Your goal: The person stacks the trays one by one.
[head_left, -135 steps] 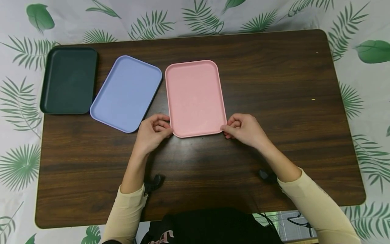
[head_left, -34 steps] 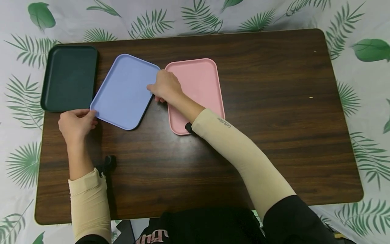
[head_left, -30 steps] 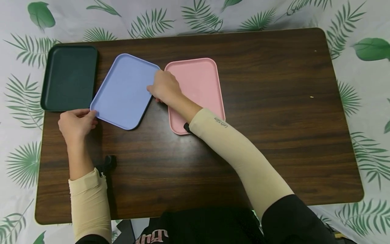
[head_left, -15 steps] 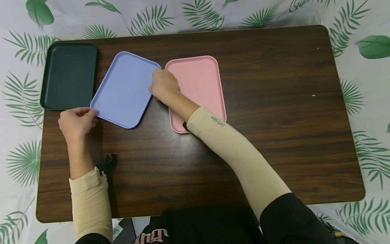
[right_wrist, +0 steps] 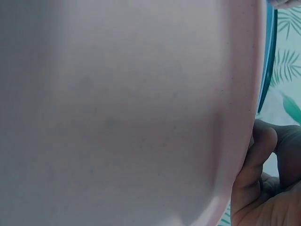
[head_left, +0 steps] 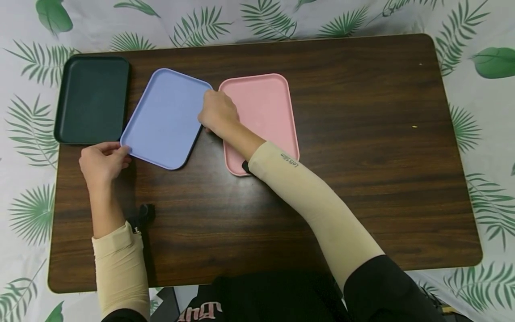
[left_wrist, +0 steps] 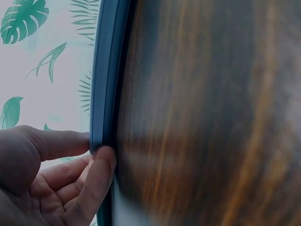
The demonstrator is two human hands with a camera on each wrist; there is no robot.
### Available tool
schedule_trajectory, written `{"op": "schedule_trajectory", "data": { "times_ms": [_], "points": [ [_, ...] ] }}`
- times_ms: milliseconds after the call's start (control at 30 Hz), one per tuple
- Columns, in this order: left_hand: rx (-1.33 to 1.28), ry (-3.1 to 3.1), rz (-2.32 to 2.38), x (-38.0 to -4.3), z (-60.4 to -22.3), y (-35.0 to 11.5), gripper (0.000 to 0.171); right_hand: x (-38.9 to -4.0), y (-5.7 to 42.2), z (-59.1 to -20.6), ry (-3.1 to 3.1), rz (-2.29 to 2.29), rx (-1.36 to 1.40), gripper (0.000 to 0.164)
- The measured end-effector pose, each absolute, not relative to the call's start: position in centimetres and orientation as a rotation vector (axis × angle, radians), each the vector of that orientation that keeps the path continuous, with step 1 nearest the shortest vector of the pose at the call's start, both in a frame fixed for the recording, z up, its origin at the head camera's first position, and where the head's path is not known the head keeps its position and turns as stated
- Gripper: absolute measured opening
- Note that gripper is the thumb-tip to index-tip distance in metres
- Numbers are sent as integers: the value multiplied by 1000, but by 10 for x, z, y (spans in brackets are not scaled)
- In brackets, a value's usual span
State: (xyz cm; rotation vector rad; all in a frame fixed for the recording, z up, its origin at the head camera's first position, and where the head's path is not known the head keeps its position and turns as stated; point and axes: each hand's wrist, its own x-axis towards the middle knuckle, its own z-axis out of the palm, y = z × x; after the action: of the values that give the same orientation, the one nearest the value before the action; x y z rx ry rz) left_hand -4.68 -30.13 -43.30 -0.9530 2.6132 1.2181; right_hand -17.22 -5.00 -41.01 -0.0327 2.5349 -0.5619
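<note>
A blue rectangular tray (head_left: pixel 165 118) lies slanted on the table in the head view. My left hand (head_left: pixel 100 165) pinches its near left corner between thumb and fingers; the left wrist view shows the fingertips on the blue rim (left_wrist: pixel 104 89). At the tray's far right side, my right hand (head_left: pixel 219 112) grips the edge, its fingertips mostly hidden under the hand. The right forearm crosses over a pink tray (head_left: pixel 267 105), which fills most of the right wrist view, with the right hand's fingers close against or beside its rim.
A dark green tray (head_left: pixel 92 98) lies at the far left, its near right corner by the blue tray and left hand. Brown wood-grain table (head_left: pixel 362 134) stretches to the right. Leaf-print cloth (head_left: pixel 479 125) surrounds it.
Both hands have gone left from the pink tray's near corners to the blue tray. Over the last second the right hand shifted slightly on the edge; the trays look unmoved.
</note>
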Motion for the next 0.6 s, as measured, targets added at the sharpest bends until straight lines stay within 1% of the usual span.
{"op": "schedule_trajectory", "data": {
  "times_ms": [333, 600],
  "points": [
    [-965, 2591, 1289, -41, -434, -301, 38, -171, -48, -410, 2554, -564, -66, 8],
    [-1003, 2551, 1452, -34, -434, -301, 25, -171, -48, -408, 2560, -559, -76, 7]
  ]
}}
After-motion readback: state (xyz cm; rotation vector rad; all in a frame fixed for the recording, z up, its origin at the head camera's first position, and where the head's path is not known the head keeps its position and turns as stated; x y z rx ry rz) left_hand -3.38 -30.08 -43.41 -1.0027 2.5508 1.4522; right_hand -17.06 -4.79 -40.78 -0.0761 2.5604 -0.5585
